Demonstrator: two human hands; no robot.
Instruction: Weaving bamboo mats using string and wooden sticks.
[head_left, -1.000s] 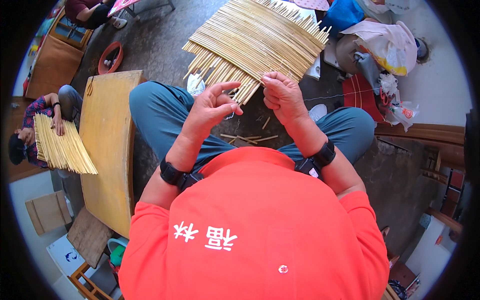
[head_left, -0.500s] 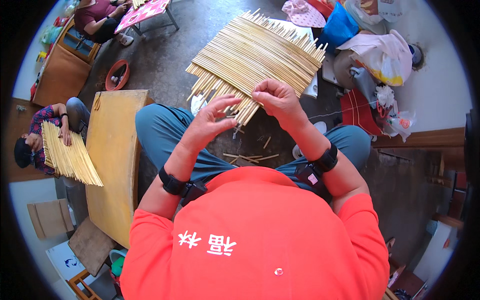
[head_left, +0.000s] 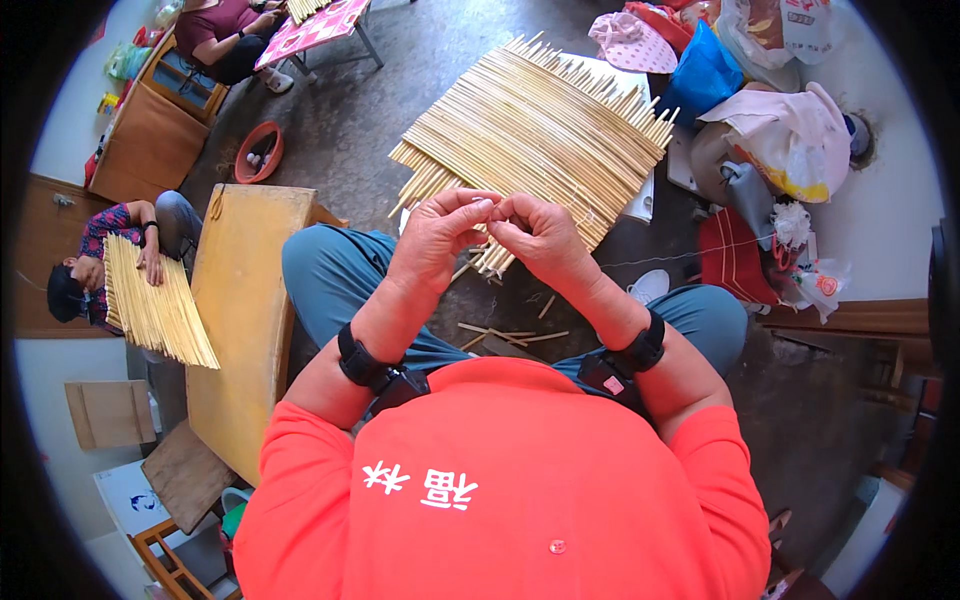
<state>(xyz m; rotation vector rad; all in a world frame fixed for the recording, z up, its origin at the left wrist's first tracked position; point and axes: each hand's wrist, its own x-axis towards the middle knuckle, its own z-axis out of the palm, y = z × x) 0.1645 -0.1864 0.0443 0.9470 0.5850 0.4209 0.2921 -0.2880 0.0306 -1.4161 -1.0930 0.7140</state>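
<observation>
A mat of thin bamboo-like sticks lies in front of me, its sticks side by side with uneven ends. Over its near edge, my left hand and my right hand meet with fingertips pinched close together. A bit of thin pale thread shows at the fingertips; most of it is hidden by the fingers. A white thread stretches from beside my right hand to a white bundle of string on the right. Loose stick ends stick out just under my hands.
Cut stick pieces lie on the floor between my legs. A yellow wooden table stands left; beyond it a co-worker holds another stick mat. Bags, a blue bag and a red bag crowd the right. An orange basin sits far left.
My hands have come together, the left closing from a loose, spread shape into a pinch beside the right fingertips. The whole view has shifted slightly, moving the scene right and down.
</observation>
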